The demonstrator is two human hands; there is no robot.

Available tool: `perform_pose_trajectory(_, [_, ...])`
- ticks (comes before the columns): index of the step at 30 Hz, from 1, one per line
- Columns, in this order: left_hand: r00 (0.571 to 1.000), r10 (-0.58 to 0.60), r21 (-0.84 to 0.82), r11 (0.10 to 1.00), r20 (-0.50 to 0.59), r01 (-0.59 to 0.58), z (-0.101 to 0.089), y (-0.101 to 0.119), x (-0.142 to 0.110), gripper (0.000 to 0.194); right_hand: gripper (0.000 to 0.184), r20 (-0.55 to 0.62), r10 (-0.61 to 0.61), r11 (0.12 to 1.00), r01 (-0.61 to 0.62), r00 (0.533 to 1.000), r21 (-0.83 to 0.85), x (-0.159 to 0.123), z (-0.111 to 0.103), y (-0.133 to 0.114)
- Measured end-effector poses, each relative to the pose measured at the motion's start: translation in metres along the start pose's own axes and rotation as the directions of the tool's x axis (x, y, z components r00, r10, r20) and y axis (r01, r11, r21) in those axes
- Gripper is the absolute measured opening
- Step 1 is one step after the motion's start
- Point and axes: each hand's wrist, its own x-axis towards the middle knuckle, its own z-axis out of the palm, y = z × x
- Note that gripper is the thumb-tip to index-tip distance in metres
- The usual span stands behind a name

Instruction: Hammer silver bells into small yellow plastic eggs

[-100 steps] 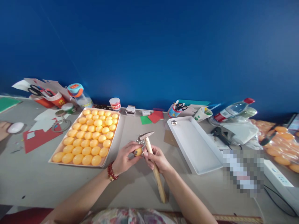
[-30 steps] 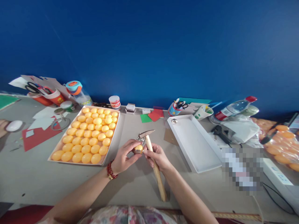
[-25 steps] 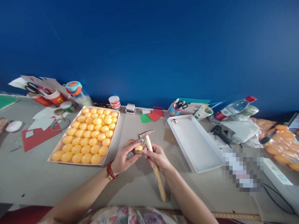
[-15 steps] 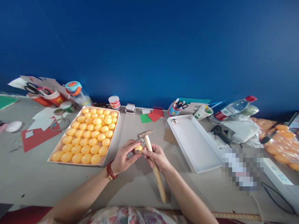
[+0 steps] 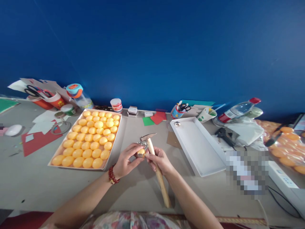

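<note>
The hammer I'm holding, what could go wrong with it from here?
The hammer's head is close to the left hand's fingers, so a slip might knock them. The orange ball in those fingers could dent if struck. The left wrist is near the box of balls, and might jostle it.

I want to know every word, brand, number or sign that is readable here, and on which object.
No text can be read clearly.
Red-labelled jar: print too small.
Red-capped bottle: label too blurred.
Small white box: marks too small.
Red paper cup: yellow mark, no legible word.
Blue-lidded bottle: lid marking too blurred.
Pixelated patch: nothing readable.
</note>
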Motion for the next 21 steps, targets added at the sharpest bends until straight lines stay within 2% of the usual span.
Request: perform_pose_trajectory(21, [1.0, 0.02, -0.004, 1.0, -0.01, -0.02, -0.0001, 0.0059, 0.0027, 0.038, 0.029, 0.005, -0.013, 1.0, 0.013, 1.0, -0.006, -0.001, 0.0009, -0.002])
